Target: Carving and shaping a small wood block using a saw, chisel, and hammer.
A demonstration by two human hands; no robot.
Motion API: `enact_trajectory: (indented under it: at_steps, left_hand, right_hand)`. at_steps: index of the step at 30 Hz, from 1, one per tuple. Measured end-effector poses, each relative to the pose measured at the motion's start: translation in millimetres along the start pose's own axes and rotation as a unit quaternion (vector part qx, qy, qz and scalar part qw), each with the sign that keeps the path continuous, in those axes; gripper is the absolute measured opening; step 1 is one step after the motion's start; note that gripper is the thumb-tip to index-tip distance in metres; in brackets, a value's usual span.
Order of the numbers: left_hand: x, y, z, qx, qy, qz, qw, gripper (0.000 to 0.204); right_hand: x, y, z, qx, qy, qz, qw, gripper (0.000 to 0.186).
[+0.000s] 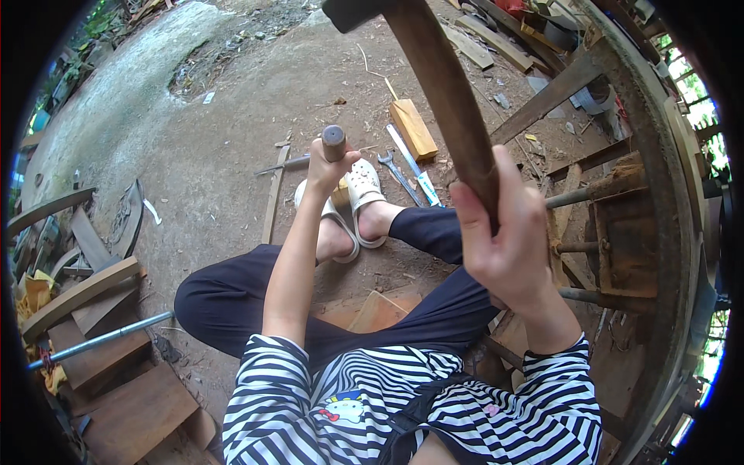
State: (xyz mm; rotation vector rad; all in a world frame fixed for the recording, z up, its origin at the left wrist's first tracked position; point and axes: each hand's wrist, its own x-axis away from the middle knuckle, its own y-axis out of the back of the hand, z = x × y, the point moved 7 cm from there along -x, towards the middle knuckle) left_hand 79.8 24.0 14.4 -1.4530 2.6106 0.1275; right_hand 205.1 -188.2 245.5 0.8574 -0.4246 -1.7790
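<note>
Right hand (504,240) grips hammer (442,85); left hand (329,170) holds chisel (334,143).

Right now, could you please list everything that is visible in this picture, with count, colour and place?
hammer: one, brown wooden handle, dark head at the top edge, raised in the right hand.
chisel: one, round dark handle end, upright in the left hand above the sandals.
wooden block: one, light brown, on the ground beyond the feet.
wrench: one, grey metal, on the ground right of the sandals.
metal pipe: one, grey, lying over planks at lower left.
planks: several, brown, piled at left.
wooden wheel: one, weathered brown, along the right side.
sandals: two, white, on the feet.
left hand: closed around the chisel.
right hand: closed around the hammer handle.
</note>
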Motion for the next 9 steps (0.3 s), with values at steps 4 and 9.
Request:
enact_trajectory:
  at_steps: [4,9]
  left_hand:
    - [1,0,-2,0.03,-0.018,-0.023,0.999,0.011]
    - [-17,-19,-7,0.007,-0.031,0.01,0.999,0.012]
  right_hand:
    - [9,-63,-36,0.148,-0.131,0.198,0.96,0.023]
    - [14,-33,-28,0.083,-0.058,0.083,0.991,0.024]
